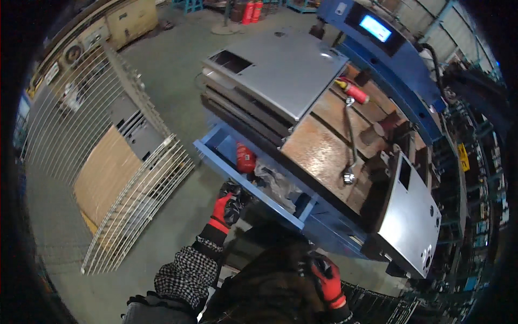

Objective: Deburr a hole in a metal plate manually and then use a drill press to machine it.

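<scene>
My left hand (233, 202), in a red and black glove, is closed at the front panel of a blue drawer (264, 201). The drawer is pulled out from under a worktable, and its handle is hidden by my fingers. Inside it lie a red container (245, 157) and crumpled clear plastic (274, 181). My right hand (327, 279), gloved the same way, hangs beside my dark clothing, with its fingers loosely bent and nothing visible in them. It touches neither the drawer nor the table.
Grey sheet-metal panels (280, 65) lie stacked on the rusty slotted table (318, 148). A wrench (350, 132) and a red bottle (356, 93) rest there too. A holed metal panel (411, 216) leans at the right corner. To the left stands a wire cage (129, 216) holding cardboard.
</scene>
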{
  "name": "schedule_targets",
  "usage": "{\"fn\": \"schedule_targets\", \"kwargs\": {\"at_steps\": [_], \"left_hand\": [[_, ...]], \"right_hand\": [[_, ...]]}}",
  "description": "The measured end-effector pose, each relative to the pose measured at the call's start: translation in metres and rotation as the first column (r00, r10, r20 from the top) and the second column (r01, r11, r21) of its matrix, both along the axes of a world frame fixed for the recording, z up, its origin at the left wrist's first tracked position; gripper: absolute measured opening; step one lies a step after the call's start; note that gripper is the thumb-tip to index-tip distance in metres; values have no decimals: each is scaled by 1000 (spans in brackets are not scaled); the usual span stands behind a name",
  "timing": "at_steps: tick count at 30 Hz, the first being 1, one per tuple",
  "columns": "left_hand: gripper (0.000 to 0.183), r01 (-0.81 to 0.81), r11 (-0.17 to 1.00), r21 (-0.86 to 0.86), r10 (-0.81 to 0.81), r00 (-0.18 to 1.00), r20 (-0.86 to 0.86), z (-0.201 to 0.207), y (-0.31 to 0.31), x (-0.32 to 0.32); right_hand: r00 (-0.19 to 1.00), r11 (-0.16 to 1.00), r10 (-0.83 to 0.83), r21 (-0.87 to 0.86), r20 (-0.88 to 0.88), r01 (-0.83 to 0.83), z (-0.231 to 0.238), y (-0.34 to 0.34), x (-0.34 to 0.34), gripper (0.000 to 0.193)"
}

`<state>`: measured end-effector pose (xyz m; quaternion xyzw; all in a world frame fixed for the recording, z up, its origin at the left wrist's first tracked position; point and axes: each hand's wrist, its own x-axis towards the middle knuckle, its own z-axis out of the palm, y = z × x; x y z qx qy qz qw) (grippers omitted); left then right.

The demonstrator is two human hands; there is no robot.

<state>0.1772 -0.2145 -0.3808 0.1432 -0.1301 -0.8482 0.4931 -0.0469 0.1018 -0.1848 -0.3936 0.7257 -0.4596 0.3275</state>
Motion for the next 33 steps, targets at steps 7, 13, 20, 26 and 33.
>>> {"fn": "schedule_targets", "kwargs": {"at_steps": [7, 13, 20, 26, 33], "left_hand": [[14, -24, 994, 105, 20, 999, 36, -28, -74, -69], [18, -75, 989, -127, 105, 962, 253, -39, -109, -86], [28, 197, 926, -323, -89, 943, 320, 106, -17, -79], [57, 615, 532, -582, -488, 784, 383, 265, 19, -161], [50, 648, 508, -567, -396, 761, 515, 287, -19, -247]], "right_hand": [[913, 992, -55, 85, -403, 97, 13, 107, -36, 43], [763, 769, -571, 127, -303, 626, 45, 207, -60, 43], [601, 717, -693, -468, -398, 516, 133, 235, -126, 41], [760, 731, -626, -474, -178, 491, 136, 178, -245, 46], [858, 928, -373, -165, -353, 335, 130, 102, -294, 50]]}}
